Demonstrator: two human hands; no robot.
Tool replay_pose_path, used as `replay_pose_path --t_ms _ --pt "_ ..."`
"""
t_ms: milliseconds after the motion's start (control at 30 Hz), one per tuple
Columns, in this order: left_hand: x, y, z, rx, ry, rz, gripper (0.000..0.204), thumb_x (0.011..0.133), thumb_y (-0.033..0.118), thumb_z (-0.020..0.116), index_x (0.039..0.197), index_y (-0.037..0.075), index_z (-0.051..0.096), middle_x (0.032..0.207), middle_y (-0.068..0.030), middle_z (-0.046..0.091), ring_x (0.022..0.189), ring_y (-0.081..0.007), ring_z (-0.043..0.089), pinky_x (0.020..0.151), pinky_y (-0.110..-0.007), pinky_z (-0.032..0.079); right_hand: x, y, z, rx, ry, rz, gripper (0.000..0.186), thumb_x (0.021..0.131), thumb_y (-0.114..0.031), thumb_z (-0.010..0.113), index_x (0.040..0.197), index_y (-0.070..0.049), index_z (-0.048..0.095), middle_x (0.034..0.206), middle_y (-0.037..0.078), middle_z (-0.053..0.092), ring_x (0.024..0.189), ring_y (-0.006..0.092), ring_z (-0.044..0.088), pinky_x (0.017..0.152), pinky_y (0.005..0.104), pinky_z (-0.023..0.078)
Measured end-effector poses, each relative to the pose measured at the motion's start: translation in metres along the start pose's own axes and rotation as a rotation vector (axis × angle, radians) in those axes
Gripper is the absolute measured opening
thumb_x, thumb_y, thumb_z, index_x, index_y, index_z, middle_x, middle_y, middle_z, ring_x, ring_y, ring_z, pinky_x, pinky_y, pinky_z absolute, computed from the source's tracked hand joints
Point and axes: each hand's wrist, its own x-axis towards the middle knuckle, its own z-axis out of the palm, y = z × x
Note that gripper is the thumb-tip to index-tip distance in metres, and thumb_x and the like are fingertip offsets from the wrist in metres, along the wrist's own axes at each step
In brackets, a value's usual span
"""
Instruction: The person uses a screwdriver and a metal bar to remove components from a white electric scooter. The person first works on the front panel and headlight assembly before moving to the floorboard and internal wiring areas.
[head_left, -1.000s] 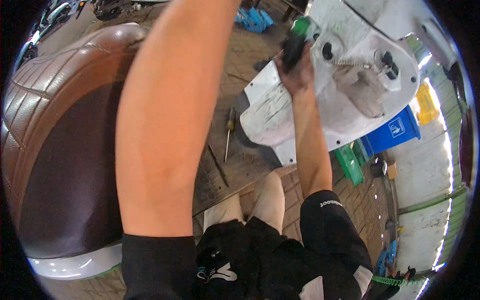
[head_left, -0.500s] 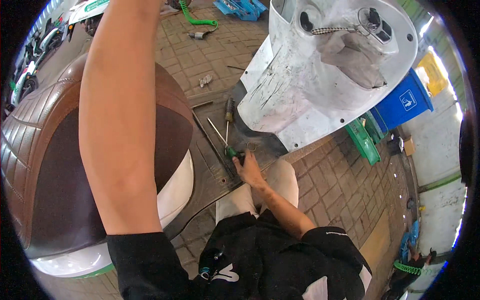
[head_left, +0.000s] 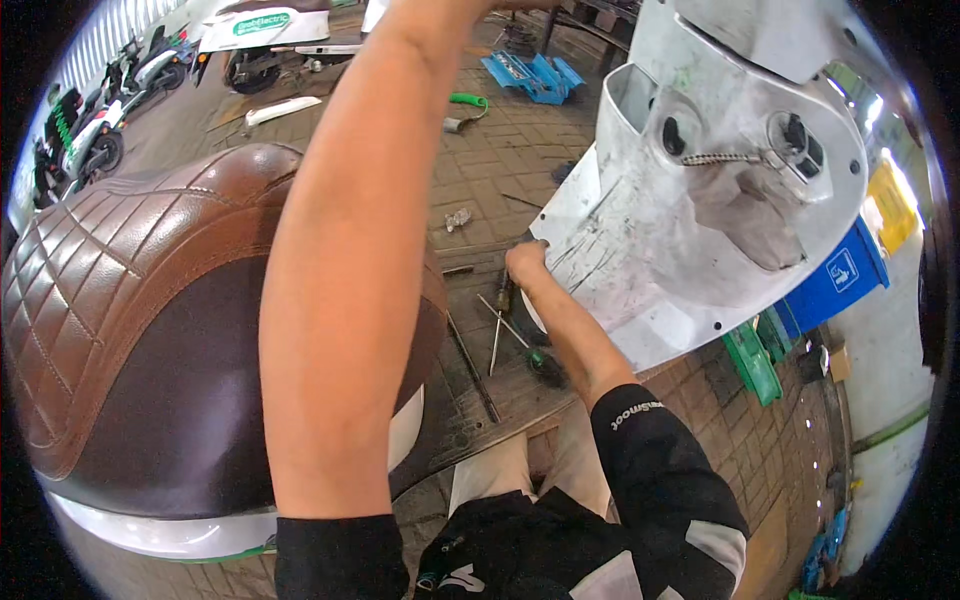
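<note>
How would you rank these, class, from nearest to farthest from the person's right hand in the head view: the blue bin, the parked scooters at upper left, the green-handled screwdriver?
1. Green-handled screwdriver: just below the right hand in the picture.
2. Blue bin: to the right, past the white panel.
3. Parked scooters: far off, at upper left.

The left arm (head_left: 348, 270) stretches far forward (its hand (head_left: 520, 4) mostly out of my sight), while the right hand (head_left: 527, 262) reaches less far, curled inward.
</note>
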Motion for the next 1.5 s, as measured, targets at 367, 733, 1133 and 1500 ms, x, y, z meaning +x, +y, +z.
replay_pose_path --t_ms 367,733,1133,1500 --pt "-0.001 -0.011 0.001 -0.03 -0.029 0.032 0.05 0.067 0.041 0.066 0.097 0.001 0.062 0.094 -0.014 0.062 0.085 -0.0222 0.056 0.077 -0.031 0.043 0.044 0.003 0.038 0.364 0.054 -0.561 0.016 0.07 -0.012 0.054 0.081 -0.003 0.062 0.085 0.018 0.062 0.081 0.0326 0.06 0.067 0.0398 0.048" --pt "0.001 -0.017 -0.004 -0.129 -0.245 0.101 0.048 0.069 0.039 0.065 0.101 0.004 0.061 0.093 -0.0111 0.062 0.083 -0.0207 0.056 0.074 -0.03 0.044 0.015 -0.019 0.022 0.303 -0.033 -0.216 0.026 0.077 -0.011 0.042 0.086 -0.001 0.065 0.093 0.02 0.061 0.085 0.0321 0.061 0.072 0.0397 0.049" --pt "-0.003 -0.01 0.0 -0.077 -0.26 0.081 0.048 0.072 0.04 0.063 0.104 0.005 0.059 0.093 -0.0102 0.061 0.078 -0.0197 0.055 0.066 -0.031 0.045 0.021 -0.014 0.029 0.185 -0.01 -0.134 0.027 0.079 -0.011 0.042 0.094 -0.003 0.063 0.101 0.018 0.059 0.092 0.0289 0.059 0.076 0.0384 0.048" --pt "-0.001 -0.016 -0.004 -0.05 -0.302 0.081 0.043 0.07 0.041 0.064 0.096 0.007 0.064 0.093 -0.0098 0.062 0.083 -0.0199 0.056 0.072 -0.031 0.044 0.028 -0.015 0.032 0.222 -0.104 -0.151 0.029 0.082 -0.013 0.039 0.097 -0.006 0.063 0.098 0.018 0.06 0.091 0.0308 0.059 0.075 0.0398 0.048"
